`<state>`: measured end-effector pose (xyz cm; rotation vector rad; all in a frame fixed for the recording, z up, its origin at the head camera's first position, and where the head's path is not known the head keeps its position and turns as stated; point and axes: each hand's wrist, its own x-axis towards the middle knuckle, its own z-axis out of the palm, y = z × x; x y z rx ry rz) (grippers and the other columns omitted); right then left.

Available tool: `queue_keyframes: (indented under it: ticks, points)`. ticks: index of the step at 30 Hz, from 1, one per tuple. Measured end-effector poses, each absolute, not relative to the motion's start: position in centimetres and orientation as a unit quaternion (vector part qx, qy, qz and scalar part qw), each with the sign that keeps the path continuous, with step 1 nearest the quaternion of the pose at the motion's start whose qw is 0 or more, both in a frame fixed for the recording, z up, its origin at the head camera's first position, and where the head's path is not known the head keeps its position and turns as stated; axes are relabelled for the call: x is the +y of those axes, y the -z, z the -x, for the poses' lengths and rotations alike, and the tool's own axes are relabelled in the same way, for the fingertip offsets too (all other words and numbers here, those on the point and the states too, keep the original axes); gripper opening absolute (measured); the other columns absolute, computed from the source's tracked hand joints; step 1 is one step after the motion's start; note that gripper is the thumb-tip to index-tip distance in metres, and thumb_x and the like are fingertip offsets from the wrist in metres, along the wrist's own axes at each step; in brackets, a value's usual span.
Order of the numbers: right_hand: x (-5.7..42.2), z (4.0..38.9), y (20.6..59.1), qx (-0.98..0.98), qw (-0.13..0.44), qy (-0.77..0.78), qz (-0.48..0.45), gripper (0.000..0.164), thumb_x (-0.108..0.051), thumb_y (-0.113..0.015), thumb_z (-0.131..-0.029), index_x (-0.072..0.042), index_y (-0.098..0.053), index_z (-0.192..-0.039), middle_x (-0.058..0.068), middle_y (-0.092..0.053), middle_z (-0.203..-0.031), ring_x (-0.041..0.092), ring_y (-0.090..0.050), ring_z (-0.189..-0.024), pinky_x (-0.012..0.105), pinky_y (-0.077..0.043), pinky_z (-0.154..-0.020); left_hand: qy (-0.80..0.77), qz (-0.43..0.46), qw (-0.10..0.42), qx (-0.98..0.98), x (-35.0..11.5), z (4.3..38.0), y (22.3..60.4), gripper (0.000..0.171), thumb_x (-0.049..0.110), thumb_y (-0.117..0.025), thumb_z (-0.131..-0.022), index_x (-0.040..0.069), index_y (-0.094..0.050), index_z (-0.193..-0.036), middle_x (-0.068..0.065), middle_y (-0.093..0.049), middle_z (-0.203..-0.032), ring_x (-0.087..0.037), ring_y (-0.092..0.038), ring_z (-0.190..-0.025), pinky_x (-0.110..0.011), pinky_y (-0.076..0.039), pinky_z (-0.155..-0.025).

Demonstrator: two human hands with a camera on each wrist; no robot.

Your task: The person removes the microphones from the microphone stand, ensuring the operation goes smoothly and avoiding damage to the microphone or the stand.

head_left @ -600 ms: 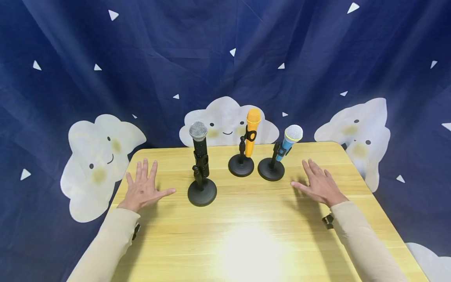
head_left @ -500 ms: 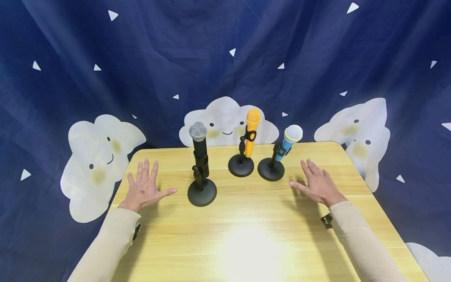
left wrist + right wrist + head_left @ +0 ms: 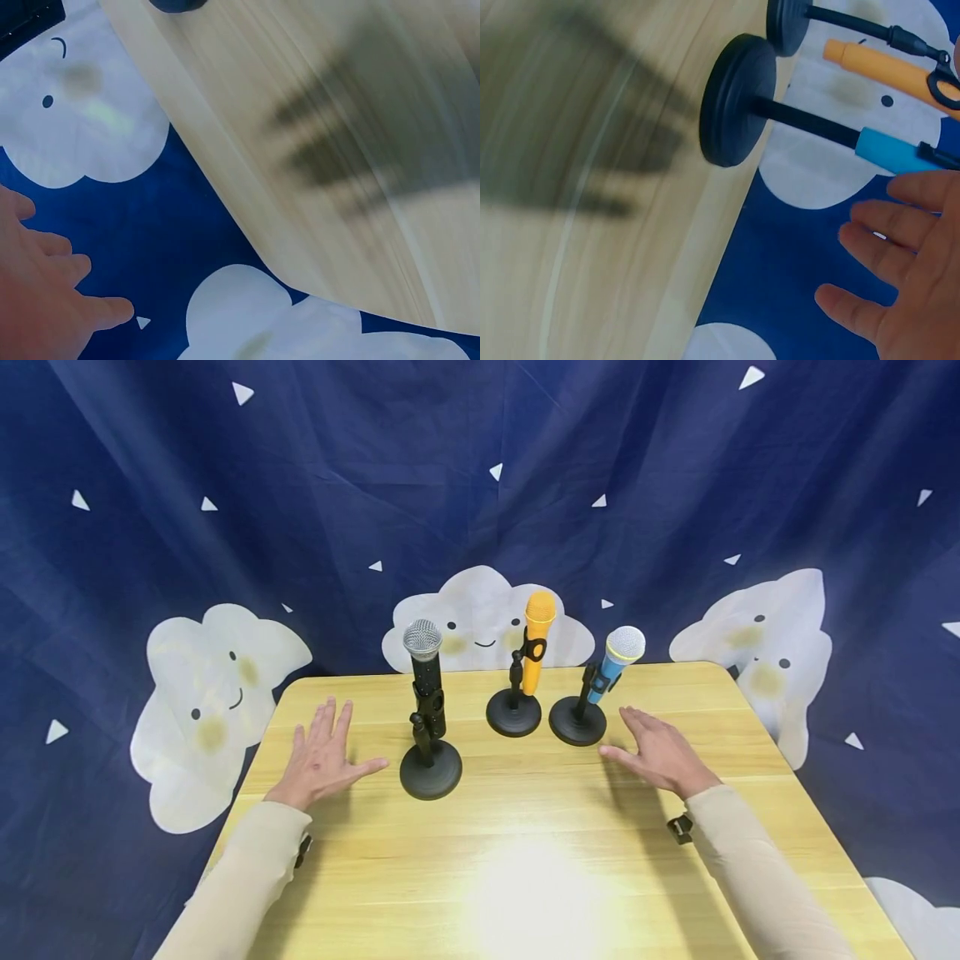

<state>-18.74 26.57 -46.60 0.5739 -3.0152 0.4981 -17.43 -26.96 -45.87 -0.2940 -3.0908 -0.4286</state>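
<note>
Three microphones stand in clips on short black round-based stands. The black microphone (image 3: 427, 681) with a silver mesh head is at the left, the orange microphone (image 3: 534, 647) at the back middle. To its right leans the blue microphone (image 3: 609, 672) with a white head, also seen as a blue handle (image 3: 889, 150) in the right wrist view. My left hand (image 3: 321, 766) hovers left of the black one, fingers spread, holding nothing. My right hand (image 3: 660, 756) is in the air just right of the blue microphone's stand (image 3: 577, 722), fingers extended, apart from it.
The light wooden table (image 3: 360, 877) has rounded back corners and a bright glare patch near its front. Directly behind it hangs a dark blue curtain (image 3: 322, 527) with white clouds and small triangles. A black wrist-camera piece (image 3: 680, 828) sits below my right sleeve.
Both hands have moved inward: the left slightly right toward the black microphone, the right leftward toward the blue microphone's stand. The microphones have stayed put.
</note>
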Motion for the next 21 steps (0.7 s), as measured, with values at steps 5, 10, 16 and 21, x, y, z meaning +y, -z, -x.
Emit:
queue_keyframes:
  ticks: [5,10,16,21]
  points:
    - [25.6,18.9,46.4,-0.968,0.008,-0.164,-0.191,0.082,-0.056,-0.056,-0.097,0.011,-0.045,-0.143,0.031,-0.048,-0.143,0.049,-0.047,-0.13,0.059,-0.038,-0.108,0.147,0.1,0.007,-0.984,-26.4,17.7,45.8,0.12,0.079,-0.06,-0.08,0.001,-0.012,-0.159,-0.027,-0.002,-0.164,-0.047,-0.009,-0.149,-0.073,-0.008,-0.113]
    - [24.4,19.1,46.2,-0.966,-0.008,-0.175,-0.19,0.081,-0.06,-0.054,-0.097,0.007,-0.049,-0.143,0.029,-0.054,-0.138,0.047,-0.052,-0.126,0.058,-0.042,-0.105,0.148,0.102,0.013,-0.984,-25.8,17.7,45.7,0.119,0.077,-0.06,-0.081,0.001,-0.012,-0.159,-0.027,-0.004,-0.163,-0.047,-0.01,-0.148,-0.071,-0.009,-0.114]
    - [23.0,19.4,45.8,-0.962,-0.026,-0.196,-0.189,0.08,-0.061,-0.053,-0.097,0.005,-0.051,-0.142,0.027,-0.056,-0.137,0.044,-0.053,-0.126,0.057,-0.043,-0.105,0.157,0.105,0.022,-0.982,-25.2,17.7,45.7,0.117,0.073,-0.062,-0.082,0.001,-0.012,-0.159,-0.027,-0.007,-0.163,-0.044,-0.01,-0.149,-0.067,-0.009,-0.117]
    - [21.9,19.9,45.5,-0.957,-0.017,-0.201,-0.207,0.073,-0.054,-0.059,-0.097,0.006,-0.054,-0.139,0.026,-0.058,-0.135,0.043,-0.056,-0.124,0.056,-0.044,-0.104,0.164,0.111,0.026,-0.98,-24.9,17.8,45.7,0.117,0.073,-0.063,-0.082,0.001,-0.012,-0.159,-0.027,-0.01,-0.163,-0.043,-0.011,-0.15,-0.065,-0.01,-0.118]
